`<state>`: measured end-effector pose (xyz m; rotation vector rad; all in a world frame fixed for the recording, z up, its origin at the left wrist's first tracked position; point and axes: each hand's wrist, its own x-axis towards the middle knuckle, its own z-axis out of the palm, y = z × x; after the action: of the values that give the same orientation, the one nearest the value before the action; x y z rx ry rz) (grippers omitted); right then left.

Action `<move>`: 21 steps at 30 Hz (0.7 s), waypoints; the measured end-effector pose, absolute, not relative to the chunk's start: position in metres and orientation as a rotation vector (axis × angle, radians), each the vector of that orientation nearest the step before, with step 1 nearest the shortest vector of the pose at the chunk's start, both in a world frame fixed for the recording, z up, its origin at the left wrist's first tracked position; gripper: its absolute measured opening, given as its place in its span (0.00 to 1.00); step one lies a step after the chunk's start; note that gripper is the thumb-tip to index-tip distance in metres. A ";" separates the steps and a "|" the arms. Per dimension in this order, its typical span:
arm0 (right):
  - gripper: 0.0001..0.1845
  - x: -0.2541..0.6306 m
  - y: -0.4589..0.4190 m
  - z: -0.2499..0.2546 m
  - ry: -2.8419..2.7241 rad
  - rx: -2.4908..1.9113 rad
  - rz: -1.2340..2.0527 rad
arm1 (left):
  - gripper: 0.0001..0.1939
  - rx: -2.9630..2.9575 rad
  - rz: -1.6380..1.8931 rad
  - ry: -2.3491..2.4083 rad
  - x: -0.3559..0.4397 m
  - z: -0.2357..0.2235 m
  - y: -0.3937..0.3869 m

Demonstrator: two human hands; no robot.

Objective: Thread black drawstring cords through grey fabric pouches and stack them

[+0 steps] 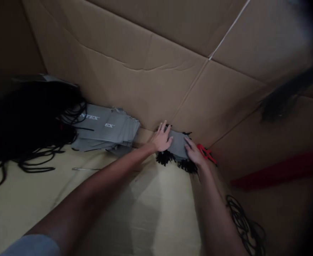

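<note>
A short stack of grey fabric pieces (178, 144) with black cord tufts at its corners lies by the cardboard wall. My left hand (162, 138) rests on its left edge, fingers spread and flat. On the right edge lies my right hand (193, 151), its fingers stretched out over the top piece. Neither hand grips anything that I can see. Right beside my right hand are red-handled scissors (207, 153). To the left, a larger pile of grey fabric pieces (105, 124) shows white lettering, partly covered by a black bundle of cords (38, 117).
Cardboard walls (135, 53) rise behind and to the right of the pale work surface (169, 209). A thin metal rod-like tool (85, 169) lies left of my left forearm. Loose dark cord (247, 227) is at lower right, below a red strip (276, 170).
</note>
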<state>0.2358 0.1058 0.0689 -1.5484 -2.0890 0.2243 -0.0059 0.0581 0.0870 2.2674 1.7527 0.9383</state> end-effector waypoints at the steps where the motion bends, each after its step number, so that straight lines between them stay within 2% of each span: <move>1: 0.23 0.233 0.102 0.077 -2.081 -1.542 0.190 | 0.32 2.291 0.969 1.766 -0.018 0.095 0.049; 6: 0.25 0.201 0.071 0.126 -2.060 -1.466 0.017 | 0.22 2.239 1.095 2.052 -0.115 0.125 0.005; 9: 0.22 0.154 0.033 0.142 -2.253 -1.293 0.076 | 0.19 2.063 1.072 2.344 -0.181 0.122 -0.021; 15: 0.15 0.037 -0.053 0.110 -2.700 -0.843 0.292 | 0.22 1.670 1.251 2.853 -0.266 0.108 -0.077; 21: 0.12 -0.021 -0.085 0.085 -2.856 -0.671 0.248 | 0.25 1.130 1.552 3.154 -0.331 0.110 -0.117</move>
<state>-0.0211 -0.0846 0.0850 -0.6705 -2.8564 0.2476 -0.3312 -0.1170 0.1098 1.1301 3.1544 1.5515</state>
